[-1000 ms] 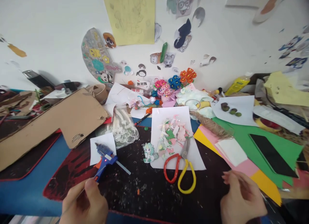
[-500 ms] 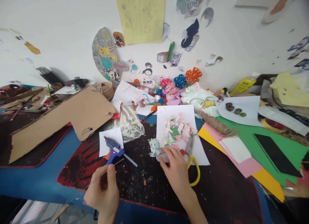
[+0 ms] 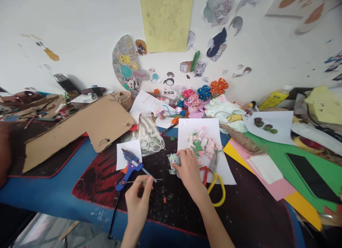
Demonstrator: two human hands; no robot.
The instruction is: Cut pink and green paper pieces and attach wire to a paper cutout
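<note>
My left hand [image 3: 139, 198] pinches a thin wire [image 3: 158, 179] between thumb and fingertips, just below the blue glue gun [image 3: 133, 166]. The gun lies on a small white paper [image 3: 136, 146]. With bent fingers, my right hand [image 3: 189, 169] grips the right edge of a small teal-haired character cutout [image 3: 174, 163], which is partly hidden by the fingers. Right of that hand lie scissors [image 3: 219, 191] with red and yellow handles. Behind it, pink, white and green scraps [image 3: 204, 143] are spread on a white sheet [image 3: 187, 125].
A cardboard piece [image 3: 101, 119] lies to the left, beside a bag of white cords [image 3: 149, 137]. Coloured paper [image 3: 283, 184] and a black phone [image 3: 310, 176] are at the right. Another person's arm [image 3: 4, 151] shows at the left edge.
My right hand has closed on the cutout's edge. My left hand has moved right with the wire, off the gun's handle. An arm has appeared at the left edge. The view has shifted slightly.
</note>
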